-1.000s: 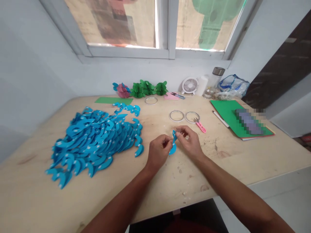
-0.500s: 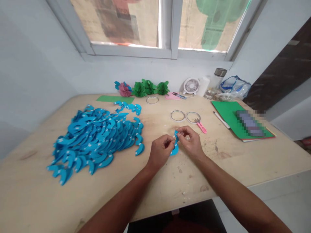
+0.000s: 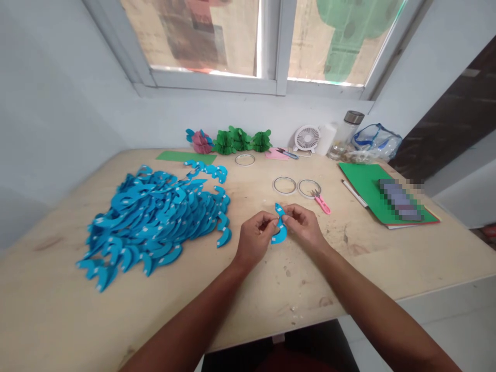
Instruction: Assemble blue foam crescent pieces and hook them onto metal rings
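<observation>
Between my two hands is a curved blue paper piece with small white squares on it. My left hand pinches its left side. My right hand grips its right edge, thumb and fingertips pressed together. One end of the piece points up above the fingers, and a wider curve hangs below them. Left of my hands spreads a large pile of blue paper pieces, also dotted with white squares. Just beyond my right hand are two rolls of tape and pink-handled thread snips.
Green paper ornaments and a pink one line the wall. A small fan, a glass bottle and a clear bag stand back right. Green sheets lie under a blurred phone-like object; a white pen lies beside them.
The blue paper piece has turned slightly between my fingers, so its upper end now shows more clearly above them. The camera view has shifted slightly.
</observation>
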A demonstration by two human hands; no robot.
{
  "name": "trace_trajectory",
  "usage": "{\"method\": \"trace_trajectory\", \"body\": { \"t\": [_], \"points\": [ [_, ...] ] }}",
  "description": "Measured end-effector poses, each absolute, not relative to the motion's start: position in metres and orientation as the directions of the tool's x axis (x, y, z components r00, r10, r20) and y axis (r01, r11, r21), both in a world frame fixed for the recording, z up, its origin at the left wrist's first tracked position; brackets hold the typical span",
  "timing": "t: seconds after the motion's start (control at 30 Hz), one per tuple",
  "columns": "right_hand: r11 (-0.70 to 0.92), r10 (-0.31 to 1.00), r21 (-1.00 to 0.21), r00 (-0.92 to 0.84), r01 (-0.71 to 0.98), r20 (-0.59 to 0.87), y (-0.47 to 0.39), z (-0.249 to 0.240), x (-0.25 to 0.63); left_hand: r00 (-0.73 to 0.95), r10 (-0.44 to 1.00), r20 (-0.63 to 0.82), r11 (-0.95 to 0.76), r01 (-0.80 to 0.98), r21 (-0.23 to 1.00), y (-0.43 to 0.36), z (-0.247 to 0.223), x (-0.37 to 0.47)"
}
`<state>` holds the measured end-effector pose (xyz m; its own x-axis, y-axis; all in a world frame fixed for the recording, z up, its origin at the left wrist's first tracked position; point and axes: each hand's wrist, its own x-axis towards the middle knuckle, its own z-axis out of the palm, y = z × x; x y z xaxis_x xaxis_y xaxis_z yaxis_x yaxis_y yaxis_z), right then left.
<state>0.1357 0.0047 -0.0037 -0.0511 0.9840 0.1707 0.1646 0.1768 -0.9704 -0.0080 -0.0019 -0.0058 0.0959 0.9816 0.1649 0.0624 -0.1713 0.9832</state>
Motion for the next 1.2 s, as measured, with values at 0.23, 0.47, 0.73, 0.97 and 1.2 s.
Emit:
{"method": "trace_trajectory", "body": {
  "t": [0.23, 0.47, 0.73, 0.97, 1.2],
  "points": [
    [0.168, 0.985, -0.971, -0.078, 0.169, 0.156, 0.0050, -0.0072, 0.1346, 0.061, 0.981, 0.182, -0.184, 0.019, 0.983, -0.0017, -0.0062, -0.0084],
    [0.215, 0.976, -0.954, -0.067, 0.208, 0.206, 0.0025, -0.0028, 0.1323, -0.006, 0.957, 0.291, -0.290, 0.087, 0.953, -0.0033, -0.0053, -0.0090],
    [0.283, 0.959, -0.908, -0.081, 0.309, 0.271, 0.0009, -0.0017, 0.1307, -0.085, 0.902, 0.424, -0.401, 0.200, 0.894, -0.0025, -0.0049, -0.0112],
    [0.316, 0.948, -0.878, -0.083, 0.359, 0.307, 0.0005, -0.0015, 0.1308, -0.081, 0.887, 0.454, -0.426, 0.231, 0.875, -0.0028, -0.0022, -0.0117],
    [0.320, 0.946, -0.872, -0.085, 0.371, 0.312, 0.0012, -0.0023, 0.1311, -0.064, 0.880, 0.471, -0.443, 0.252, 0.860, -0.0029, -0.0019, -0.0120]
  ]
}}
